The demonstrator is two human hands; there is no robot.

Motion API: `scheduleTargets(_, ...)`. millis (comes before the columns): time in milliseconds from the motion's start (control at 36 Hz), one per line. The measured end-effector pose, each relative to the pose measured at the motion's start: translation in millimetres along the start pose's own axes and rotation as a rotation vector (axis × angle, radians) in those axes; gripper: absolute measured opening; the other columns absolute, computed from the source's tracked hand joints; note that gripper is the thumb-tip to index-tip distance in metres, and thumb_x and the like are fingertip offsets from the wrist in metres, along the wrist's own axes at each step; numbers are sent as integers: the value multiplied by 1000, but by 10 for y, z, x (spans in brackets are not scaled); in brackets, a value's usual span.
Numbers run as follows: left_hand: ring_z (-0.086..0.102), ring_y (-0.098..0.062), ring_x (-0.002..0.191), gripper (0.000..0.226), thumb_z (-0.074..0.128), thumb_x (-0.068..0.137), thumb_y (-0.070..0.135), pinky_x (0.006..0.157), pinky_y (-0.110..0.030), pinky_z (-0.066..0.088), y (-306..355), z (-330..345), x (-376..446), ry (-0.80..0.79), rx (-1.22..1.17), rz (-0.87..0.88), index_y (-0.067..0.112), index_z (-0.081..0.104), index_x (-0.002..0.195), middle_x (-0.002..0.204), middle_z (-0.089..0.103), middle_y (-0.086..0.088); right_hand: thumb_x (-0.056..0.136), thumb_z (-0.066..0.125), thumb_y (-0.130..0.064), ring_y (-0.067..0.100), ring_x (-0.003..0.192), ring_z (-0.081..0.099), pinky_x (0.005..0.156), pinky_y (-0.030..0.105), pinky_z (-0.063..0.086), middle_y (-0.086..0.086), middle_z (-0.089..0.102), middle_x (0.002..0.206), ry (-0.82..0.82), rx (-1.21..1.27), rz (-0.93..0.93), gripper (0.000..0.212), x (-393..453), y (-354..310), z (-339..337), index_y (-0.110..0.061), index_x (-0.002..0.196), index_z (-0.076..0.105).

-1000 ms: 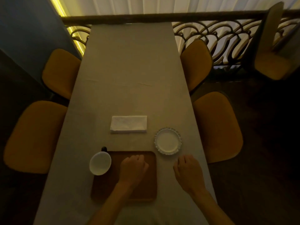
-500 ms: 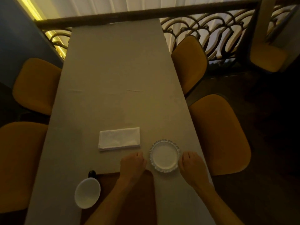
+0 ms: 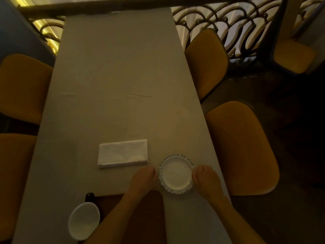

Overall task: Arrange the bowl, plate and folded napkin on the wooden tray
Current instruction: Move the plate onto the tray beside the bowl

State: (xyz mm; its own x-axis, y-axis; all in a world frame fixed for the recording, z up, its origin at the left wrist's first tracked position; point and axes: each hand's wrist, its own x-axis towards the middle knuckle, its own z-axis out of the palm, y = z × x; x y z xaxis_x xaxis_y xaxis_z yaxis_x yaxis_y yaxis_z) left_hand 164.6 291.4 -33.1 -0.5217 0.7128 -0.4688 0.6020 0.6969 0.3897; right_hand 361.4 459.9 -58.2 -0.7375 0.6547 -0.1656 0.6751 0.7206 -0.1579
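A small white plate (image 3: 175, 174) with a fluted rim lies on the grey tablecloth near the table's right edge, just beyond the wooden tray (image 3: 153, 217). My left hand (image 3: 143, 178) curls at the plate's left rim and my right hand (image 3: 205, 178) curls at its right rim, both gripping it. The folded white napkin (image 3: 123, 153) lies flat on the cloth, up and left of the plate. A white bowl (image 3: 84, 221) sits at the tray's left edge, partly over it. My left forearm crosses the tray and hides much of it.
A small dark object (image 3: 90, 197) stands just behind the bowl. Mustard chairs (image 3: 241, 148) flank both long sides of the table (image 3: 119, 76). An ornate metal railing (image 3: 228, 20) runs along the far end.
Both hands have moved forward off the tray area and closed in on the two sides of the plate. The view has tilted, so the tray and bowl sit lower in frame.
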Motion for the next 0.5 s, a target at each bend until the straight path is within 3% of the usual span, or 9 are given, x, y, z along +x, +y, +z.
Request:
scheduleTargets(139, 59, -27, 84, 36, 35, 97, 39, 70, -38, 43, 32, 39, 20, -62, -59, 7, 16, 55, 79, 89, 64, -11, 87, 37, -25, 25, 54, 53, 42, 31, 29, 6, 53, 62, -113, -55, -28, 26, -66, 96, 172, -14, 68, 52)
scheduleTargets(222, 60, -27, 89, 36, 35, 98, 37, 75, -38, 44, 64, 42, 23, -65, -59, 5, 15, 59, 84, 95, 65, -11, 80, 63, -16, 26, 64, 56, 47, 31, 30, 6, 57, 73, -253, -102, -31, 6, -99, 118, 229, -15, 78, 58)
scheduleTargets(250, 59, -28, 90, 35, 36, 98, 36, 75, -37, 43, 70, 50, 28, -60, -68, 2, 14, 60, 85, 96, 65, -12, 82, 63, -16, 27, 72, 58, 51, 32, 34, 7, 60, 81, -289, -86, -31, 6, -104, 107, 234, -14, 86, 59)
scheduleTargets(306, 60, -28, 90, 33, 38, 98, 34, 74, -37, 42, 82, 61, 37, -58, -92, -7, 14, 61, 85, 95, 66, -13, 94, 48, -20, 30, 93, 58, 68, 37, 46, 10, 62, 102, -290, 31, 2, 18, -103, 58, 217, -11, 105, 59)
scheduleTargets(361, 60, -29, 88, 29, 41, 97, 32, 72, -37, 42, 79, 79, 47, -57, -130, -20, 17, 59, 79, 92, 67, -14, 98, 38, -26, 28, 101, 57, 81, 38, 49, 8, 62, 111, -305, 218, 105, 26, -94, -7, 132, -13, 112, 57)
scheduleTargets(500, 62, -30, 80, 26, 50, 94, 26, 64, -33, 34, 54, 123, 55, -30, -239, -50, 15, 60, 73, 85, 68, -18, 98, 42, -31, 20, 100, 60, 83, 34, 49, 3, 63, 114, -340, 484, 179, 25, -87, -67, 67, -19, 114, 57)
